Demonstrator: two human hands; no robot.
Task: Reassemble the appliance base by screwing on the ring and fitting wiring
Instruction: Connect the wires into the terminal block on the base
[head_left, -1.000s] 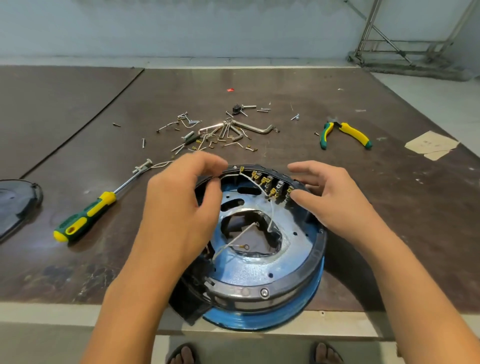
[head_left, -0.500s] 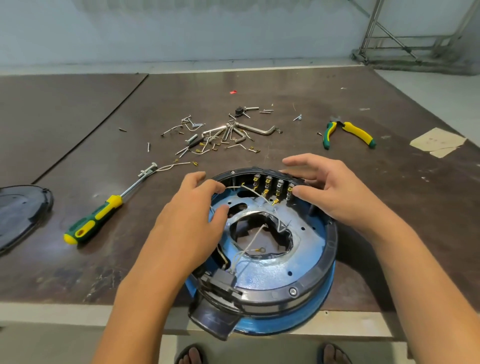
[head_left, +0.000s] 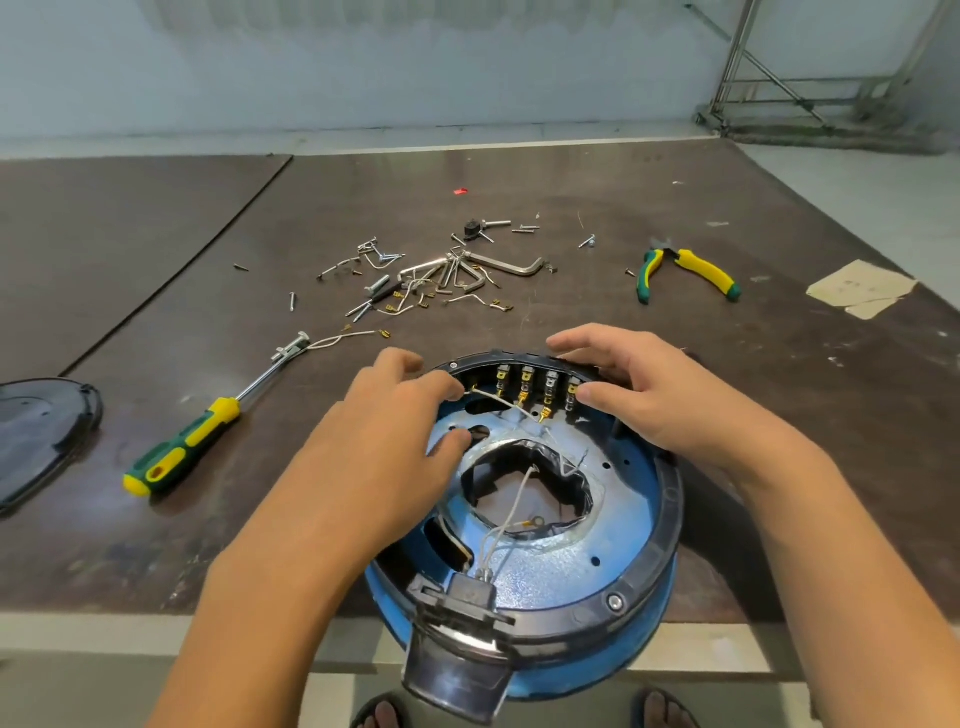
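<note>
The round blue appliance base lies at the table's front edge, open side up. A black ring runs around its rim, with one screw in it near the front. A row of brass terminals lines the far inner wall. My left hand pinches the end of a white wire beside the leftmost terminal. My right hand grips the far right rim, fingers outside and thumb by the rightmost terminal. More white wires run from the black socket block at the front.
A green and yellow screwdriver lies to the left. Loose screws, hex keys and short wires are scattered behind the base. Pliers lie at the back right, a black cover at the far left, paper scraps at the right.
The base has turned and settled flatter, bringing the socket block from the near left to the front. Both hands stayed on the far rim by the terminals.
</note>
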